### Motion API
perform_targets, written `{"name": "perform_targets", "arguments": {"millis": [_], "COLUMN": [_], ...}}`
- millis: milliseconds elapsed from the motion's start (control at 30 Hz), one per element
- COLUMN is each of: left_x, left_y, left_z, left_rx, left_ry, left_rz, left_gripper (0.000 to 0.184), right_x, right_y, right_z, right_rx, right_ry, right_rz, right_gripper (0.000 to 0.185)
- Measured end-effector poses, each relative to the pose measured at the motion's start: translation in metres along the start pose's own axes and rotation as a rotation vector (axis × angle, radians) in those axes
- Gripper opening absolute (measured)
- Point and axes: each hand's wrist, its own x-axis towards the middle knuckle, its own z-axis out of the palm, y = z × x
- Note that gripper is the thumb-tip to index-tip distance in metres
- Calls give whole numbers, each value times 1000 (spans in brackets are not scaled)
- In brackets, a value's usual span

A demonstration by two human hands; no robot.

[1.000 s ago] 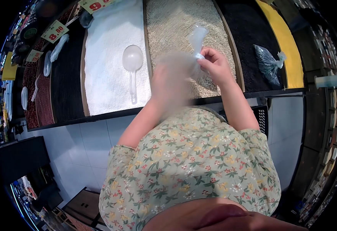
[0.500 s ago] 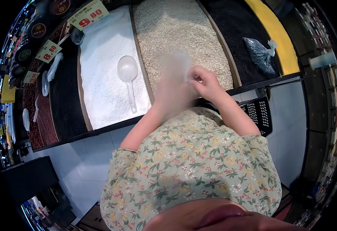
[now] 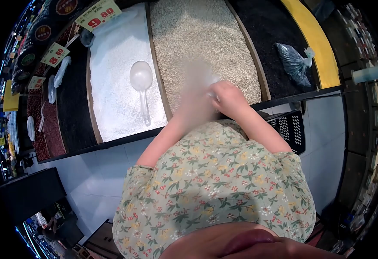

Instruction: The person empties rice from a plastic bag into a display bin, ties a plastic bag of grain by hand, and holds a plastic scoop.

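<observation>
My right hand [image 3: 228,100] is closed, fingers pinched on the edge of a whitish, see-through plastic bag [image 3: 210,77]. My left hand [image 3: 195,101] is right beside it, so blurred that its fingers cannot be made out. Both hands are over the near part of a bin of pale beige grain [image 3: 202,26]. In the neighbouring bin of white grain [image 3: 115,86], a clear plastic scoop [image 3: 141,77] lies with its handle towards me. Neither hand touches the scoop.
Right of the grain is a black-filled bin [image 3: 262,26] with a tied bag [image 3: 293,64] on top, then a yellow strip [image 3: 314,39]. Price signs [image 3: 98,15] stand at the upper left. A black crate [image 3: 289,129] sits below the counter edge.
My right hand has shifted slightly down and left, its fingers closer together against the blurred left hand. The scoop and the tied bag stay where they lie.
</observation>
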Motion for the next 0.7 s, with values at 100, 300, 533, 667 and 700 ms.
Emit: {"name": "perform_targets", "arguments": {"millis": [100,300,533,667,700], "left_x": [8,15,0,-9,-11], "left_y": [-4,-4,-14,-11,-13], "left_z": [3,10,34,38,40], "left_rx": [89,219,-107,-44,-31], "left_ry": [-73,-280,191,201,215], "left_rz": [0,-95,-263,-256,-235], "left_gripper": [21,17,18,22,23], "right_x": [-2,-1,3,5,5], "right_y": [19,19,79,78,76], "right_z": [17,6,59,65,64], "right_rx": [30,83,823,1079,1076], "right_ry": [207,49,-47,-95,-94], "right_rz": [-89,-86,308,426,423], "right_gripper": [20,21,33,30,30]}}
